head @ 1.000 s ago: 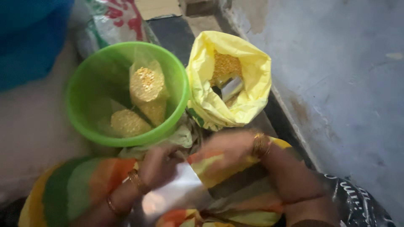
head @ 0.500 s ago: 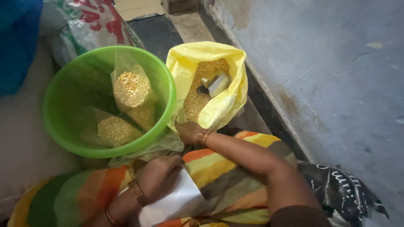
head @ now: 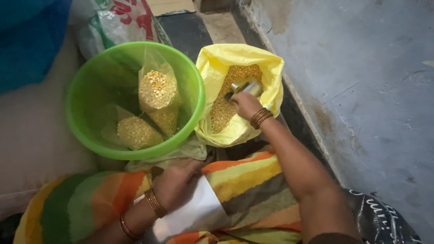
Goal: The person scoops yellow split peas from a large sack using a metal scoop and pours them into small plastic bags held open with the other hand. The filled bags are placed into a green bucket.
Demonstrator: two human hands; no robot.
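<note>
**A:** From the head camera, what are your hands on?

**B:** My right hand (head: 245, 105) is inside the open yellow plastic bag of split yellow lentils (head: 217, 68), which sits at about one o'clock from my lap. Its grip is closed around the small shiny metal scoop (head: 246, 86), which rests on the grain at the upper side of the bag. Brown bangles (head: 261, 117) ring that wrist.

**B:** My left hand (head: 174, 184) is low, at about seven o'clock in the view, lying on my lap. Its fingers are curled and clamped on a clear, empty plastic pouch (head: 194, 214) that spreads out flat toward five o'clock over my striped orange, yellow and green cloth (head: 246, 180).

**A:** And around them?

**B:** At eleven o'clock from my left hand stands a round bright green plastic tub (head: 86, 113), touching the yellow bag on its right rim. Inside it are clear pouches filled with the same lentils: one upright pouch (head: 157, 90) near the middle, another lying pouch (head: 135, 132) at its six o'clock.

**B:** At twelve o'clock beyond the tub lies a white sack with red and green print (head: 122, 20). A grey plastered wall (head: 361, 90) fills the three o'clock side, and a blue cloth (head: 27, 40) sits at ten o'clock.
</note>
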